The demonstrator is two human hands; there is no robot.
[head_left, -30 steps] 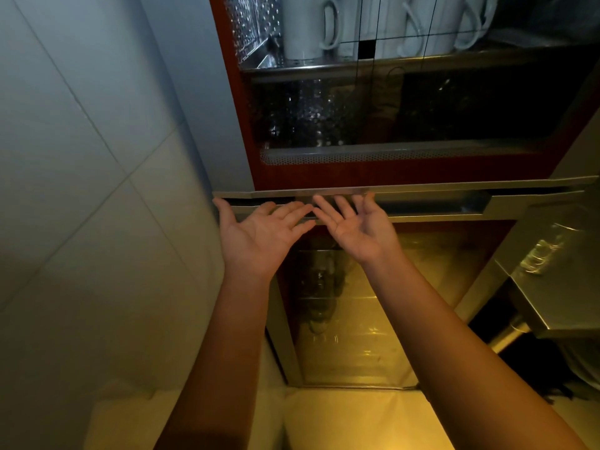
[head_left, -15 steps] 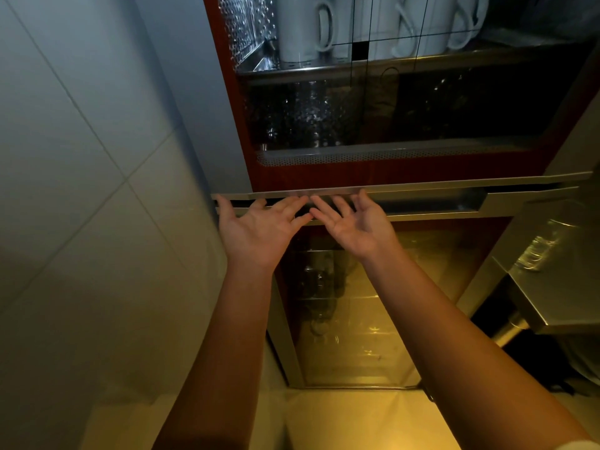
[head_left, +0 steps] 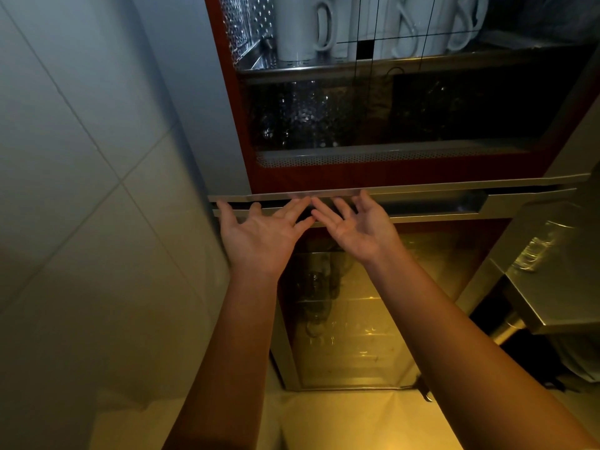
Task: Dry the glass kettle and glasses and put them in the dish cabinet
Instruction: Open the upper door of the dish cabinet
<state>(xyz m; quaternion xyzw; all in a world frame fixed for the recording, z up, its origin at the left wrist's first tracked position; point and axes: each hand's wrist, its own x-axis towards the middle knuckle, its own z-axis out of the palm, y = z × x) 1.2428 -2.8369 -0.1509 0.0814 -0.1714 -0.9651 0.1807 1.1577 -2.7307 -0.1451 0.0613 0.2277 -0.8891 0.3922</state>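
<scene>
Glasses (head_left: 292,118) seem shelved, dim behind the cabinet (head_left: 389,178) door; can't pick out the kettle. Both hands are empty with fingers straight: left hand (head_left: 259,235) and right hand (head_left: 360,228) have their fingertips at the handle rail (head_left: 422,192). Reads as the door step, likely closing. Next move needs an even push along the rail. Room is tight: wall (head_left: 97,190) close left, steel box (head_left: 552,287) near right.

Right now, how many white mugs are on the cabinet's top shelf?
3 by their handles: left mug, middle mug, right mug, in one row. Tops are cropped; more may hide behind.
</scene>
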